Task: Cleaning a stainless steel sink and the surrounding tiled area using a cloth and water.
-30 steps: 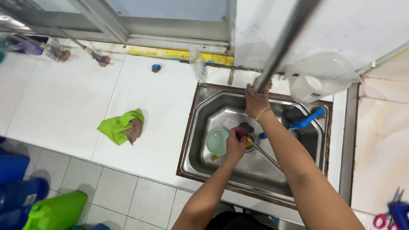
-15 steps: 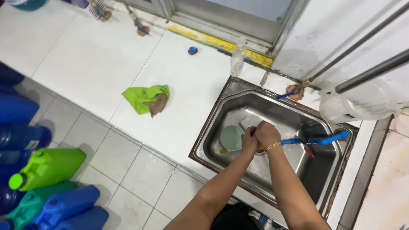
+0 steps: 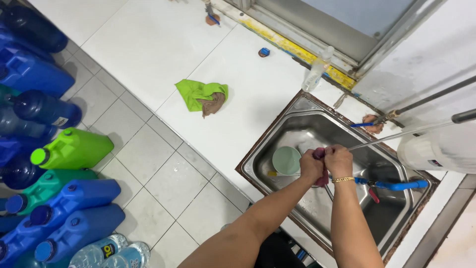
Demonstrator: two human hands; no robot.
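- Steel sink [image 3: 297, 116], head view, right of centre: left hand [image 3: 311, 166] and right hand [image 3: 338, 160] pressed together, both clenched on a dark red cloth [image 3: 323, 177].
- Pale green cup [image 3: 286, 160] just left of hands.
- Green rag [image 3: 201, 95] on counter, upper centre.

sink [image 3: 277, 131] left: cup [image 3: 286, 160] blocks | right: blue-handled tool [image 3: 391, 185], seemingly loose

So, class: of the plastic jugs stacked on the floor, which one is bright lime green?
The lime-green jug, lying between dark blue jugs above and a teal jug below.
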